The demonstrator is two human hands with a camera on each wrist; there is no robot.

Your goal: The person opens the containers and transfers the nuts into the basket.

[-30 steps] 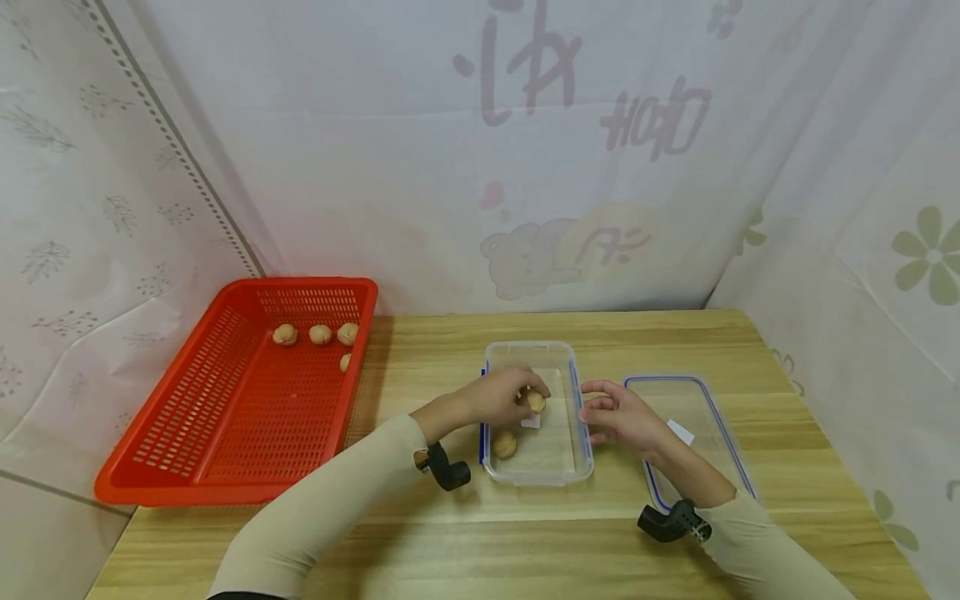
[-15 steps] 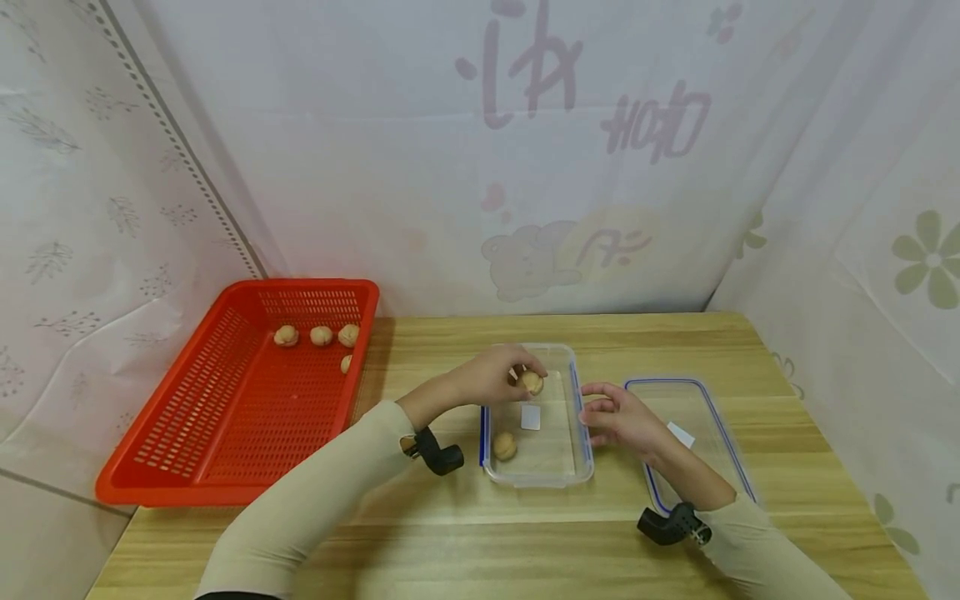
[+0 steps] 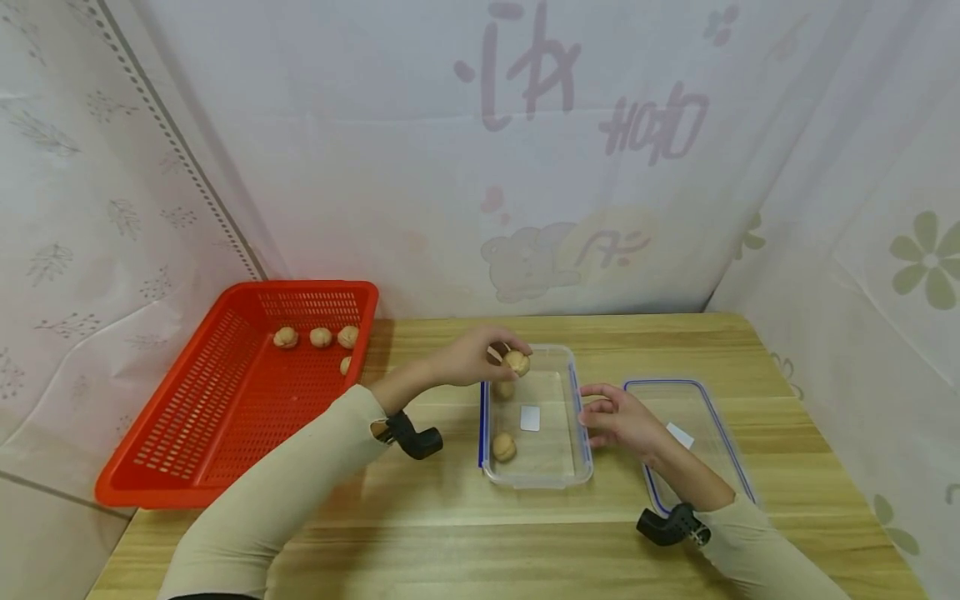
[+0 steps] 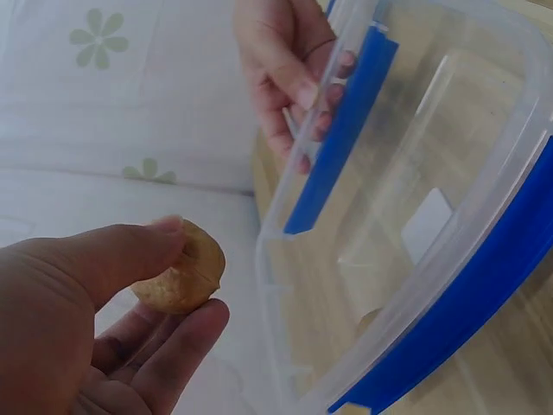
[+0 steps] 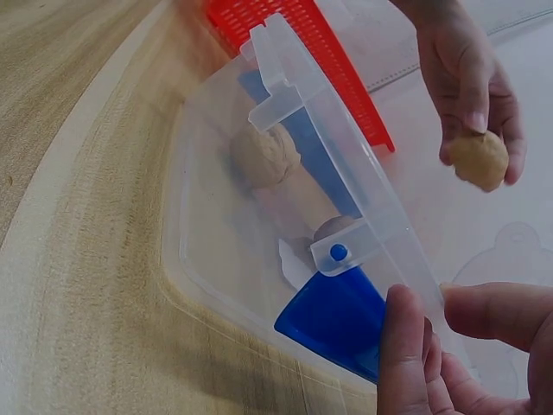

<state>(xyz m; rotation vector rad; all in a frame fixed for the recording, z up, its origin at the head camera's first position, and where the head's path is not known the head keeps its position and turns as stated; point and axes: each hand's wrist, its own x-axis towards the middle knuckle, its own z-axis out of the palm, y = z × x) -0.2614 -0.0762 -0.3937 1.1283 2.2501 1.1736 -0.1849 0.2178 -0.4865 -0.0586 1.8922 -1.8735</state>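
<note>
My left hand point(image 3: 472, 357) pinches a walnut point(image 3: 516, 362) between thumb and fingers, over the far left part of a clear plastic food box point(image 3: 546, 482). In the left wrist view the held walnut point(image 4: 180, 275) shows apart from the box's rim. Two walnuts lie inside the box: one at the near left point(image 3: 504, 447), and another point(image 3: 504, 388) beneath my left hand, partly covered. My right hand point(image 3: 621, 421) holds the box's right rim, thumb and fingers on either side of it in the right wrist view, beside a blue latch flap point(image 5: 333, 316).
A red perforated basket point(image 3: 255, 417) with several walnuts point(image 3: 320, 337) at its far end stands on the left. To the right lies a clear lid point(image 3: 697, 400) with a blue seal. A white label point(image 3: 530, 417) shows at the box's bottom. Printed curtains hang behind the wooden table point(image 3: 450, 550).
My left hand has moved left and away from me with its walnut, from over the middle of the box. A walnut inside has come into sight beneath it. The right hand stays in place.
</note>
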